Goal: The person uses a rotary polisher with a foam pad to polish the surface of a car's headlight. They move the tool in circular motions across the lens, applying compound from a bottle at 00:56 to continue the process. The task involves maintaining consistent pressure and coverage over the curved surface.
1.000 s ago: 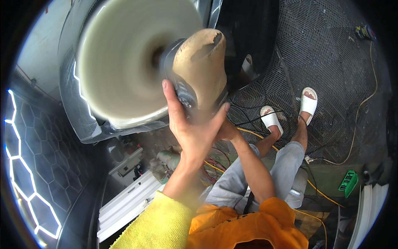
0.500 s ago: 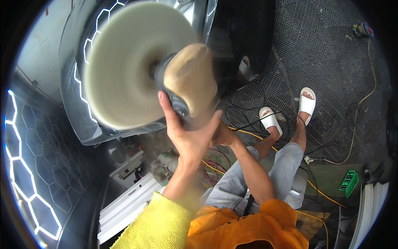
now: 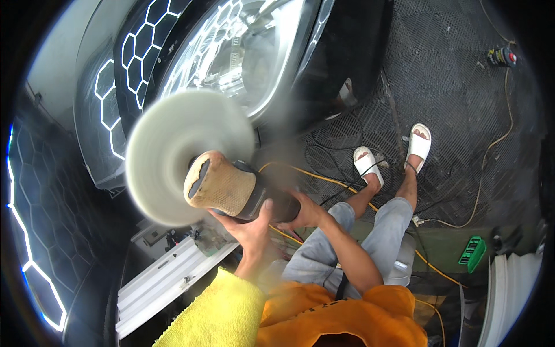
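A power polisher (image 3: 269, 202) with a tan-covered head is held up in both my hands. Its wide off-white buffing wheel (image 3: 153, 150) is blurred, as if spinning. My left hand (image 3: 251, 234) wraps the body just behind the tan cover, thumb along its side. Farther back, my right hand (image 3: 305, 213) is closed round the dark rear part, its fingers partly hidden. Beyond the wheel lies a clear headlight (image 3: 254, 63) in a glossy black car front (image 3: 347, 52). The wheel overlaps the headlight's lower edge in view; I cannot tell whether they touch.
A yellow towel (image 3: 217, 312) covers my left upper arm. Black cables and a yellow cord (image 3: 439, 263) run across the textured floor mat (image 3: 451, 115) near my white sandals (image 3: 419, 144). A green brush-like tool (image 3: 472, 254) lies right, a can (image 3: 502, 56) far right, white ridged panel (image 3: 173, 283) left.
The polisher has moved down and toward me, its tan head turned leftward. More of the headlight shows now. Both hands stay on the tool, and the wheel is blurred in both frames.
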`<state>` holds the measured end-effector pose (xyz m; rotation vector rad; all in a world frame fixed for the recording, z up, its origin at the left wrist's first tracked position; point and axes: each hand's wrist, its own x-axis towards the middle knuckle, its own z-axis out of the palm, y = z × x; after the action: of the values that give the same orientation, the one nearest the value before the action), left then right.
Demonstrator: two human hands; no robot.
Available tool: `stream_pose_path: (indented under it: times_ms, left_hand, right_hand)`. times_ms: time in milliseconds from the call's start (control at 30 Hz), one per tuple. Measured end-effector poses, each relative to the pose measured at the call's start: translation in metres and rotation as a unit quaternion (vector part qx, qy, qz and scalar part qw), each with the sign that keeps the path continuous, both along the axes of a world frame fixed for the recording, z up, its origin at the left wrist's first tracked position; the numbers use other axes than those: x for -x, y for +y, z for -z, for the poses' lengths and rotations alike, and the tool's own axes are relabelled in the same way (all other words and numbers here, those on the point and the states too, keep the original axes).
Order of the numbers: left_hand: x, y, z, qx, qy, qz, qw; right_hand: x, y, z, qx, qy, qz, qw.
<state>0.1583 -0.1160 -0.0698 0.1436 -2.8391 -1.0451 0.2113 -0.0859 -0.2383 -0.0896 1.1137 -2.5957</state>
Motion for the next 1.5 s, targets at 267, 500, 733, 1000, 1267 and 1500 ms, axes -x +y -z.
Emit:
stream_pose_path:
  times_ms: [267,500,733,1000,1267,1500]
  left_hand:
    - [0.024,0.064,0.018,-0.050,-0.038,0.029,0.998]
    - [0.093,0.164,0.038,-0.024,0.015,0.129,0.991]
    - [0.080,0.149,0.017,-0.074,-0.042,0.091,0.992]
    - [0.010,0.030,-0.019,-0.178,-0.047,-0.022,0.983]
    - [0.015,0.031,-0.001,-0.179,-0.017,-0.006,0.984]
    - [0.091,0.150,0.018,-0.107,-0.080,0.139,0.981]
  right_hand:
    - [-0.002,0.057,0.020,0.010,-0.040,0.048,0.998]
    - [0.043,0.172,0.013,0.064,-0.165,0.029,0.984]
    - [0.018,0.157,0.012,0.007,-0.143,0.047,0.989]
    - [-0.030,0.058,-0.045,-0.092,-0.067,0.038,0.993]
    - [-0.024,0.101,-0.071,-0.221,-0.077,0.019,0.972]
    - [-0.010,0.184,-0.028,-0.096,-0.208,0.093,0.969]
